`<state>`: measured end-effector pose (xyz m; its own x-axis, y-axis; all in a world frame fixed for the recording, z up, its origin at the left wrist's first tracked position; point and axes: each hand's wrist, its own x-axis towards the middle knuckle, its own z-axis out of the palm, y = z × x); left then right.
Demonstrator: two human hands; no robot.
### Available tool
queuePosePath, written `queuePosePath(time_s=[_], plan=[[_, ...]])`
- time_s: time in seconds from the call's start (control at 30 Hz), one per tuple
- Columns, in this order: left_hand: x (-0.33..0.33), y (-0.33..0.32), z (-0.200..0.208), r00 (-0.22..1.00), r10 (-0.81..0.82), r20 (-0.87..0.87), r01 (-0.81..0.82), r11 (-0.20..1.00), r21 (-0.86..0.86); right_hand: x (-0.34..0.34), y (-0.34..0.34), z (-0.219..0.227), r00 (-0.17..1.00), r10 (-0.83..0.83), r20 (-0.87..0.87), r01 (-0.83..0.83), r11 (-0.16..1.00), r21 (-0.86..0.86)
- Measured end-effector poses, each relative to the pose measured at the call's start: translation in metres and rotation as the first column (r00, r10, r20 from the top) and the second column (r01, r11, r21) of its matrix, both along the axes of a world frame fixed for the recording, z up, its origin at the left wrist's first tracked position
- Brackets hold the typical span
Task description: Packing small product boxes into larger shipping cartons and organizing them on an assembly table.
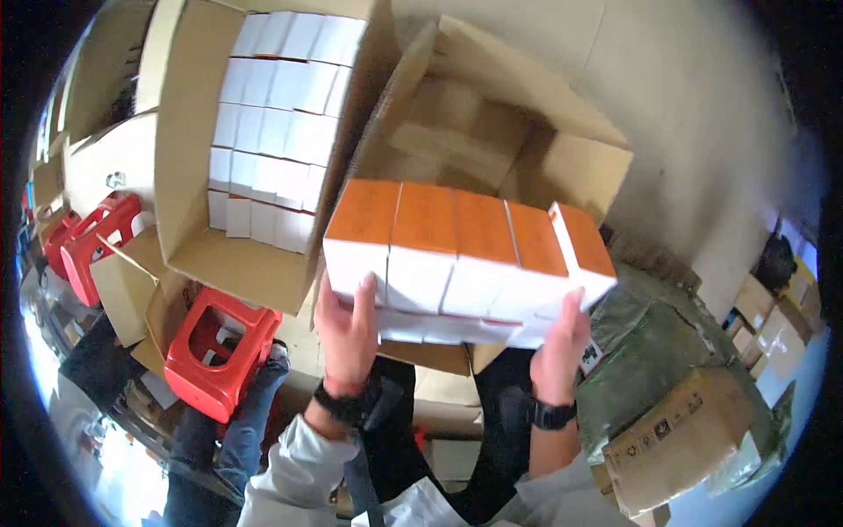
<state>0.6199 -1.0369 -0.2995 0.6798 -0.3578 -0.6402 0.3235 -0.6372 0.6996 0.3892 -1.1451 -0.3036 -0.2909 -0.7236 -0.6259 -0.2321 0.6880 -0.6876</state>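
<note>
Between my two hands is a row of several small cartons (421, 281) pressed side by side, with orange tops and white sides. My left hand (349, 329) grips the left end, its thumb on the white front. At the other end my right hand (562, 342) presses in, thumb upright against the white face. The rightmost orange-topped carton sits slightly out of line with the others. Beneath the row a second white layer shows, partly hidden. An open cardboard box (584, 167) lies just beyond the row, which overlaps its near side; the visible inside shows bare cardboard.
To the left stands a tall open cardboard box (189, 132) with several rows of white cartons (277, 123) packed inside. Red plastic stools (255, 329) are at the left, near another person's jeans-clad leg (255, 417). A printed cardboard box (676, 439) rests by green sheeting (645, 351) at right.
</note>
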Motion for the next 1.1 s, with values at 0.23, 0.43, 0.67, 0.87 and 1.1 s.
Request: queuePosePath(time_s=[0.23, 0.43, 0.67, 0.87, 1.1], plan=[[-0.028, 0.102, 0.201, 0.949, 0.299, 0.098, -0.272, 0.936, -0.224, 0.015, 0.056, 0.209, 0.994, 0.107, 0.004, -0.106, 0.986, -0.127], [-0.111, 0.232, 0.378, 0.592, 0.756, 0.28, -0.597, 0.645, -0.477, -0.053, 0.103, 0.294, 0.761, 0.543, 0.354, -0.41, 0.826, -0.387], [-0.339, 0.387, 0.514, -0.101, 0.88, 0.464, -0.748, 0.239, -0.619, -0.026, 0.288, 0.451, 0.166, 0.713, 0.682, -0.709, 0.567, -0.42], [-0.506, 0.505, 0.569, -0.721, 0.543, 0.43, -0.611, -0.208, -0.764, -0.058, 0.489, 0.484, -0.494, 0.619, 0.611, -0.778, -0.001, -0.628], [-0.653, 0.671, 0.523, -0.969, -0.018, 0.246, -0.186, -0.601, -0.777, -0.212, 0.789, 0.483, -0.922, 0.313, 0.226, -0.368, -0.536, -0.76]])
